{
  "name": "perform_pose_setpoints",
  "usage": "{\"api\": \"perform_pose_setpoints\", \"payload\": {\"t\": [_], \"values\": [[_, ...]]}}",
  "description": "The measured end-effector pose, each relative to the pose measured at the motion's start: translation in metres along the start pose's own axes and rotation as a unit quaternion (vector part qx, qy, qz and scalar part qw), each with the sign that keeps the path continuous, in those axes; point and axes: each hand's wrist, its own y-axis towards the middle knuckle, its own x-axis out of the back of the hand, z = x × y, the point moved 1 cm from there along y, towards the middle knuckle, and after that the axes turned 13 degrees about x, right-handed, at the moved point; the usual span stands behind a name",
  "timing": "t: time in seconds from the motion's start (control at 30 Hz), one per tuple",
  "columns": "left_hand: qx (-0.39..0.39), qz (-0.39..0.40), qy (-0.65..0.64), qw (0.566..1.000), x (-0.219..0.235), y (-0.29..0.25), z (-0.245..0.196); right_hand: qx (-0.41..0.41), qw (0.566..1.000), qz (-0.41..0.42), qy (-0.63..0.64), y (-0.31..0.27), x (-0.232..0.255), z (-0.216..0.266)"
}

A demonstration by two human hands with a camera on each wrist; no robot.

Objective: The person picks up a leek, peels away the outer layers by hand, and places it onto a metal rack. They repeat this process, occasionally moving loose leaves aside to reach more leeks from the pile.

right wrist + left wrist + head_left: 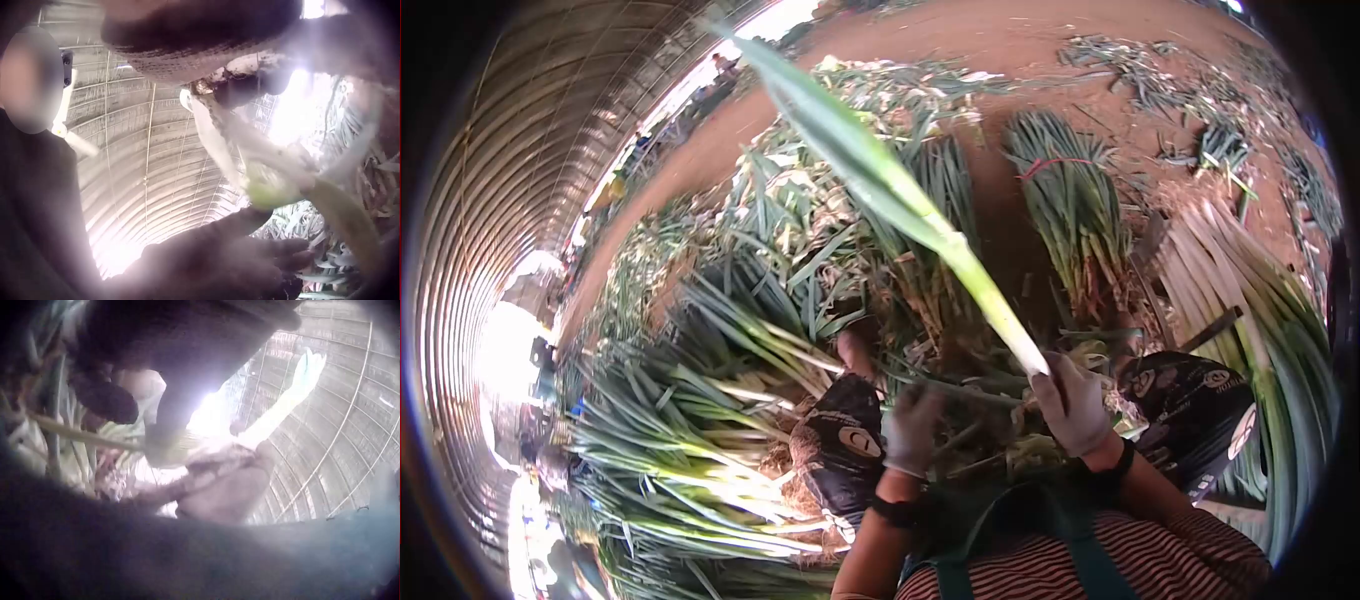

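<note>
In the head view, my gloved right hand (1072, 405) grips the white lower end of a long green onion (990, 300). Its green leaves slant up and away to the left. My gloved left hand (913, 430) is blurred, beside my left knee and apart from that stalk; I cannot tell how its fingers are set. The left wrist view has a yellowish strip of leaf (94, 435) running up to dark fingers. In the right wrist view, the pale stalk (212, 137) hangs below the knit glove, its root end at the fingers.
A loose pile of green onions (690, 440) lies left of my knee (840, 440). Ahead stands a bundle tied with red (1070, 230); another pile (1250, 310) fills the right. Stripped leaves (790, 200) litter the earth floor under a ribbed tunnel roof (480, 220).
</note>
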Motion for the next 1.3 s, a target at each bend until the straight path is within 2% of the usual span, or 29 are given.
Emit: {"api": "perform_pose_setpoints", "payload": {"t": [0.07, 0.17, 0.2, 0.27, 0.37, 0.43, 0.47, 0.53, 0.63, 0.67, 0.73, 0.77, 0.8, 0.83, 0.87, 0.97, 1.07, 1.13, 1.17, 1.2, 1.23, 1.27, 1.3], "values": [[-0.09, -0.021, -0.039, 0.995, 0.009, -0.003, -0.045, 0.083, 0.993, -0.021, -0.078, 0.003, -0.002, 0.001], [-0.196, -0.002, -0.126, 0.972, 0.001, -0.004, -0.099, 0.099, 0.986, -0.008, -0.132, 0.001, -0.008, -0.003], [-0.217, 0.022, -0.141, 0.966, -0.002, -0.003, -0.112, 0.116, 0.982, -0.024, -0.147, 0.001, -0.009, -0.004], [-0.205, 0.026, -0.208, 0.956, -0.005, -0.002, -0.119, 0.148, 0.971, -0.054, -0.178, 0.0, -0.011, -0.004], [-0.179, 0.038, -0.264, 0.947, -0.008, -0.002, -0.111, 0.063, 0.991, -0.044, -0.108, 0.008, -0.008, -0.007], [-0.146, 0.04, -0.281, 0.948, -0.012, -0.003, -0.106, -0.054, 0.996, 0.007, 0.068, -0.002, -0.017, -0.031], [-0.127, 0.037, -0.282, 0.95, -0.015, -0.007, -0.106, -0.113, 0.981, 0.031, 0.156, -0.008, -0.021, -0.041], [-0.108, 0.041, -0.275, 0.955, -0.016, -0.008, -0.105, -0.09, 0.994, 0.005, 0.066, -0.007, -0.017, -0.025], [-0.081, 0.066, -0.245, 0.964, -0.011, -0.01, -0.099, -0.055, 0.998, -0.036, -0.004, -0.008, -0.017, -0.02], [-0.083, 0.078, -0.172, 0.978, -0.013, -0.013, -0.096, -0.043, 0.997, -0.053, -0.018, -0.007, -0.016, -0.021], [-0.086, 0.103, -0.024, 0.991, -0.024, -0.023, -0.085, -0.033, 0.999, -0.028, -0.033, -0.003, -0.014, -0.015], [-0.054, 0.128, 0.024, 0.99, -0.031, -0.016, -0.068, -0.028, 0.999, -0.014, -0.041, -0.003, -0.014, -0.011], [-0.195, 0.133, 0.204, 0.95, -0.036, -0.011, -0.046, -0.047, 0.999, -0.013, -0.01, -0.005, -0.017, -0.01], [-0.055, 0.165, 0.128, 0.977, -0.044, -0.014, -0.032, -0.066, 0.998, -0.014, 0.021, -0.007, -0.021, -0.01], [0.087, 0.191, 0.048, 0.977, -0.052, -0.018, -0.017, -0.083, 0.995, -0.014, 0.052, -0.008, -0.024, -0.011], [0.169, 0.263, 0.118, 0.942, -0.058, -0.025, 0.034, -0.08, 0.996, -0.029, 0.037, -0.009, -0.021, -0.012], [0.084, 0.096, 0.177, 0.976, -0.04, -0.012, 0.046, -0.057, 0.998, -0.035, 0.018, -0.003, -0.011, -0.006], [-0.082, -0.038, 0.131, 0.987, -0.022, 0.002, 0.012, -0.07, 0.996, -0.025, 0.051, -0.006, -0.014, -0.011], [-0.025, -0.004, 0.01, 1.0, -0.009, 0.002, -0.009, -0.075, 0.995, -0.017, 0.069, -0.009, -0.017, -0.014], [-0.091, -0.004, -0.018, 0.996, -0.009, -0.006, -0.041, -0.097, 0.987, 0.001, 0.128, -0.012, -0.021, -0.017], [-0.096, 0.025, -0.114, 0.989, -0.003, -0.007, -0.056, -0.117, 0.975, 0.018, 0.186, -0.016, -0.026, -0.021], [-0.149, -0.001, -0.111, 0.983, 0.007, 0.008, -0.059, -0.138, 0.96, 0.033, 0.241, -0.019, -0.03, -0.022], [-0.147, 0.043, -0.237, 0.959, -0.009, -0.008, -0.09, -0.158, 0.938, 0.049, 0.305, -0.02, -0.03, -0.02]]}}
